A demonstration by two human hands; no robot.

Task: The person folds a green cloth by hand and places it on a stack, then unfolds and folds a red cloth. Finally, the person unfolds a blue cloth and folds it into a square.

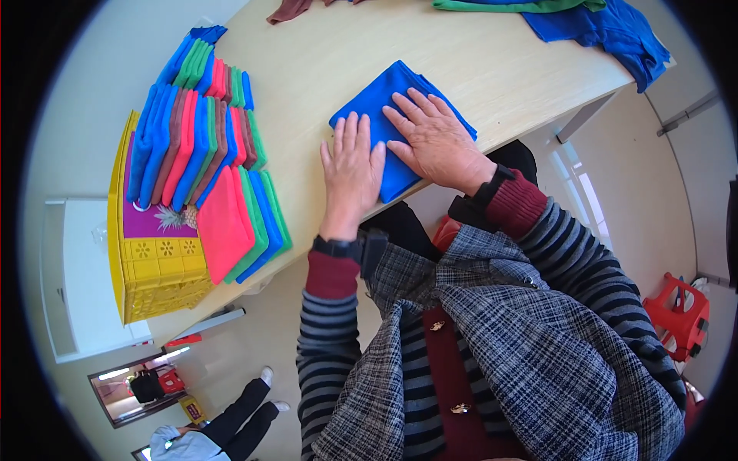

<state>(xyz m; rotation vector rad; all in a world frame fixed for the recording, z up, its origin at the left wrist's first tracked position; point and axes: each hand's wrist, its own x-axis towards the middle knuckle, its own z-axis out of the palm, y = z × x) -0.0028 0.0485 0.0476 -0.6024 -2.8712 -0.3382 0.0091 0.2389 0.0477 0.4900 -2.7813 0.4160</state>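
Note:
A folded blue cloth (377,94) lies on the table near its front edge, one corner hanging slightly past that edge. My left hand (352,175) rests flat along its left side, fingers straight and pointing away from me. My right hand (440,144) is spread flat on top of the cloth, toward its right side. Neither hand grips anything. Left of my hands, neat rows of folded cloths (201,142) in blue, green, pink and brown stand stacked on edge.
The pale wooden table (307,61) holds loose blue cloth (596,34) and green cloth (523,6) at its far right corner. A yellow plastic crate (165,276) sits at the left. A red stool (680,315) stands at the right; another person (231,422) is lower left.

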